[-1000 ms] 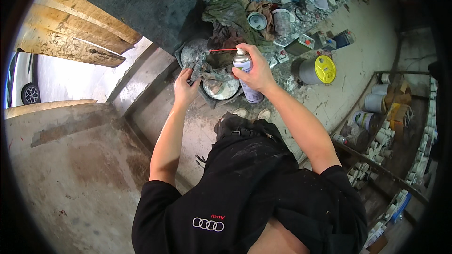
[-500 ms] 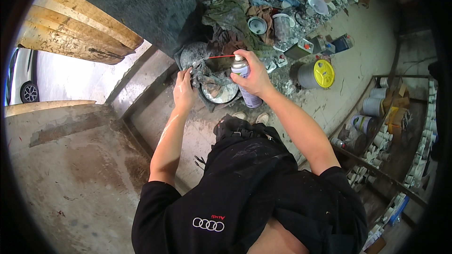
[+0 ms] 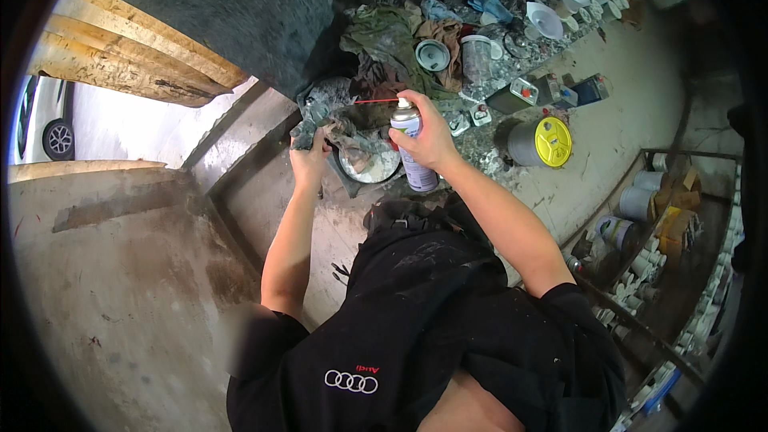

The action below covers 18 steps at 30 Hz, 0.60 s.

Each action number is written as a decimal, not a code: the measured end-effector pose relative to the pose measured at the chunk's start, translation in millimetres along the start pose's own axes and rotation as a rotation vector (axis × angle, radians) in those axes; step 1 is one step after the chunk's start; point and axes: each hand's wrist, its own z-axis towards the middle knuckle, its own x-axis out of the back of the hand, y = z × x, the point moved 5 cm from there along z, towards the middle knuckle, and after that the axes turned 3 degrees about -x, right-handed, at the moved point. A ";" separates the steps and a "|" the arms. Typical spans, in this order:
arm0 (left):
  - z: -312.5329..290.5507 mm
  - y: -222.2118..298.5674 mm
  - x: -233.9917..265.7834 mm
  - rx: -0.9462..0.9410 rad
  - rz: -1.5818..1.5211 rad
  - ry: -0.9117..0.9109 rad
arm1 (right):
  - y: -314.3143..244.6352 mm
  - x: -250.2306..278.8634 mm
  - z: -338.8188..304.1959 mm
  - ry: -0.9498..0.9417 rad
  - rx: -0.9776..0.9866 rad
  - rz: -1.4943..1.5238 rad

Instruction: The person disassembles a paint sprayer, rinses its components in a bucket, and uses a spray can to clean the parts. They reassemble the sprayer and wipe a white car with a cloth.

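My right hand [image 3: 433, 138] is wrapped round an aerosol can [image 3: 418, 166], held upright with a finger on its white nozzle. From the nozzle a thin red straw [image 3: 374, 102] points left. My left hand [image 3: 309, 162] grips a lumpy grey, grimy object [image 3: 303, 135]; its exact kind is not clear. Both hands are above a round open container [image 3: 370, 170] with a pale inside, partly covered by crumpled rags. The straw's tip ends above and to the right of my left hand, apart from it.
Stained cloths [image 3: 384, 40], a round tin [image 3: 433, 55] and pale funnels [image 3: 545, 20] crowd the far side. Rectangular cans [image 3: 512, 98] and a yellow-lidded bucket [image 3: 552, 142] stand to the right. Shelving [image 3: 672, 344] lines the right wall; a concrete ledge [image 3: 256, 124] runs on the left.
My left hand has moved slightly down and left, turning the grey object so that more of it shows above the fingers. The can remains in my right hand, a little lower.
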 end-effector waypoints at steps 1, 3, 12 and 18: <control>-3.7 0.6 -4.1 0.069 -0.079 0.000 | 3.3 3.8 2.2 -0.005 0.014 0.012; -12.9 1.5 -15.4 0.192 -0.196 0.033 | 14.2 10.4 8.2 -0.039 -0.001 0.084; -67.6 26.0 -109.3 0.457 -0.489 0.049 | 67.3 66.4 46.4 -0.215 0.040 0.266; -100.7 34.5 -178.0 0.472 -0.635 0.090 | 99.1 137.2 58.3 -0.287 0.066 0.320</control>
